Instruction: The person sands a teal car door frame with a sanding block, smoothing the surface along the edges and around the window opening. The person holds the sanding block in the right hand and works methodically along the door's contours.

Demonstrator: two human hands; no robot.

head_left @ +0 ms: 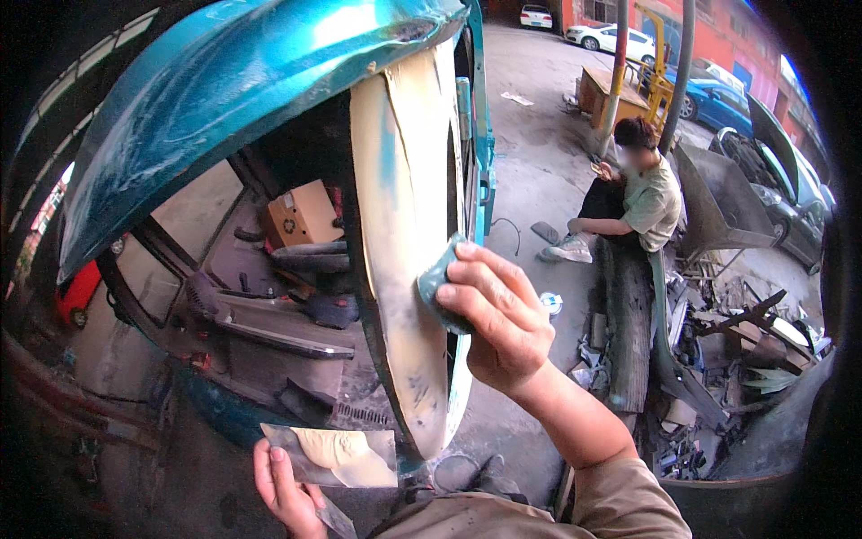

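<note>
In front of me stands a teal vehicle's long, narrow body panel [409, 198], spread with cream body filler and showing bare teal and grey patches. My right hand [503, 319] is closed around a dark green, flexible-looking filler spreader [440, 289], its edge against the panel's middle. Low on the left, my left hand [287, 490] grips a flat rectangular mixing board [382, 460] by its left end. A thick smear of cream filler [328, 449] lies on the board. Below that hand, a grey flat piece [336, 518] shows; I cannot tell what it is.
The teal bodywork [269, 81] curves overhead. Left of the panel, the vehicle's interior holds a cardboard box [303, 216]. At right, a person [642, 193] sits on a dark beam [628, 332], beside heaped scrap [736, 359]. Parked cars [620, 40] stand farther back.
</note>
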